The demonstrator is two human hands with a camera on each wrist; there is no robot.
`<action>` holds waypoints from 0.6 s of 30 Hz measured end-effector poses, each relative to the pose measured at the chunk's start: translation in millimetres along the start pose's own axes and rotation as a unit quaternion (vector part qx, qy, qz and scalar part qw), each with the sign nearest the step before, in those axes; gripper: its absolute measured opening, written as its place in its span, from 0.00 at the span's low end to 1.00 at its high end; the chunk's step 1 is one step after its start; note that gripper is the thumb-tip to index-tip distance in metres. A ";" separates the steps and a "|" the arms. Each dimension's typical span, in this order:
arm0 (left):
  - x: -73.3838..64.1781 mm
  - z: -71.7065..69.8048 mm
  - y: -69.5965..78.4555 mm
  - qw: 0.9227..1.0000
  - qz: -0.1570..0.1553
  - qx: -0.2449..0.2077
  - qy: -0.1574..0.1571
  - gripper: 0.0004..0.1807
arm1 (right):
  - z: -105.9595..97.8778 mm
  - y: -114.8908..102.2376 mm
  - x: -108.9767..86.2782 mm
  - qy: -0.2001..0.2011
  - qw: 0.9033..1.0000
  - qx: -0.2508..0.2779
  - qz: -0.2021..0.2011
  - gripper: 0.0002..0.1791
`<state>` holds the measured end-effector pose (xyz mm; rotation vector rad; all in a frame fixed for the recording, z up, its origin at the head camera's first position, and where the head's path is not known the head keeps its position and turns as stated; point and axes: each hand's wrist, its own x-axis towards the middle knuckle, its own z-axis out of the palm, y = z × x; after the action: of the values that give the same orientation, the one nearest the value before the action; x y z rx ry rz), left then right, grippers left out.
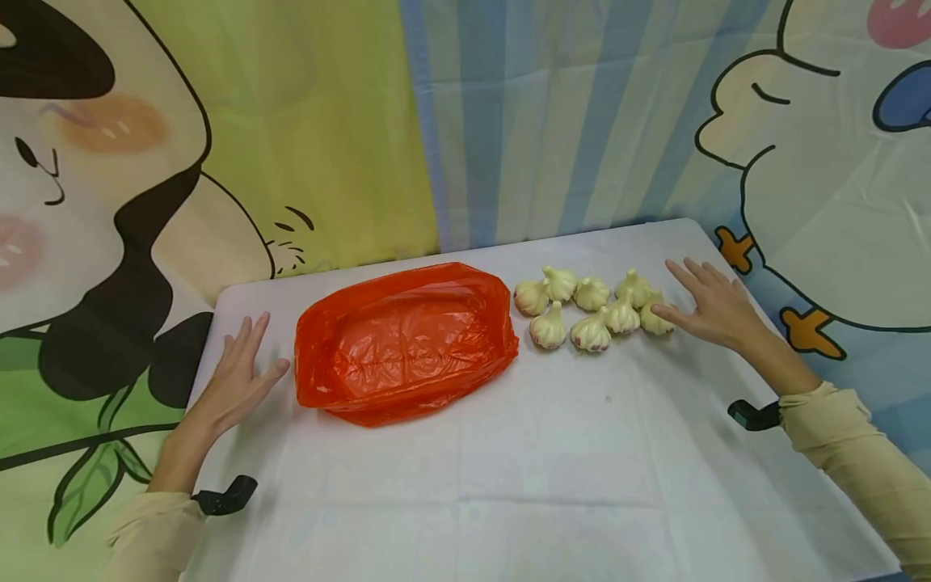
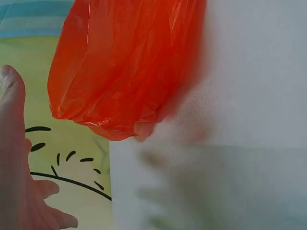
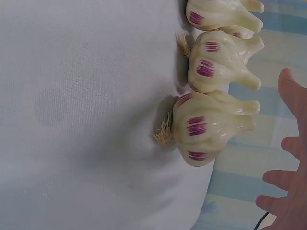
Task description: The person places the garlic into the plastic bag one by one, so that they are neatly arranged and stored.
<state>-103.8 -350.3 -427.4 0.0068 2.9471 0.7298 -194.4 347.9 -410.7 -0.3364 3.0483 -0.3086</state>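
A red plastic bag (image 1: 407, 339), spread wide with its rim raised, lies left of the middle of the table. Beside it on the right sit several garlic bulbs (image 1: 549, 326) in a loose cluster. My left hand (image 1: 238, 380) hovers at the bag's left side, fingers spread and holding nothing. At the cluster's right end is my right hand (image 1: 709, 305), its thumb overlapping the outermost bulb in the head view and its fingers stretched out. In the right wrist view, a garlic bulb (image 3: 206, 129) shows purple streaks and dry roots.
A white cloth covers the table (image 1: 465, 501). Behind it hangs a printed curtain (image 1: 349, 129) with cartoon animals and stripes. Each wrist carries a black camera mount, such as the left mount (image 1: 227, 496).
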 end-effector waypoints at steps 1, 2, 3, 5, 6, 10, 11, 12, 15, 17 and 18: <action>0.2 0.3 0.7 1.000 0.002 -0.006 -0.004 0.47 | 0.7 0.2 0.0 0.001 1.000 0.000 -0.003 0.50; 0.4 0.7 1.2 1.000 0.003 -0.015 -0.010 0.47 | 1.3 0.4 -0.1 0.001 1.000 0.001 -0.007 0.49; 0.7 0.9 1.6 1.000 0.005 -0.023 -0.015 0.46 | 1.9 0.7 0.0 0.002 1.000 0.004 -0.011 0.49; 1.5 1.5 2.0 0.999 0.009 -0.038 -0.027 0.46 | 2.9 1.0 0.4 0.001 1.000 0.011 -0.016 0.49; 2.0 1.8 2.0 0.998 0.012 -0.047 -0.031 0.46 | 3.4 1.3 0.9 -0.002 1.000 0.017 -0.017 0.49; 3.2 3.9 1.3 0.996 0.028 -0.071 -0.041 0.47 | 5.4 2.3 3.1 -0.015 0.999 0.045 -0.015 0.48; 3.3 4.6 1.1 0.995 0.032 -0.079 -0.044 0.47 | 6.2 2.7 3.6 -0.018 0.998 0.053 -0.015 0.48; 3.4 5.2 1.1 0.994 0.035 -0.087 -0.046 0.47 | 7.0 2.9 4.2 -0.019 0.998 0.062 -0.015 0.47; 3.6 6.7 1.1 0.991 0.044 -0.113 -0.056 0.46 | 9.9 4.3 5.1 -0.024 0.996 0.084 -0.016 0.47; 3.7 7.6 1.1 0.989 0.049 -0.128 -0.061 0.46 | 11.5 5.3 5.7 -0.025 0.995 0.097 -0.011 0.46; 3.8 7.9 1.2 0.988 0.050 -0.133 -0.064 0.46 | 12.1 5.9 5.9 -0.025 0.994 0.104 -0.006 0.46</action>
<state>-106.7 -345.5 -434.2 0.1734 2.7224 1.0888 -200.4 349.9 -423.9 -0.3445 2.9309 -0.6014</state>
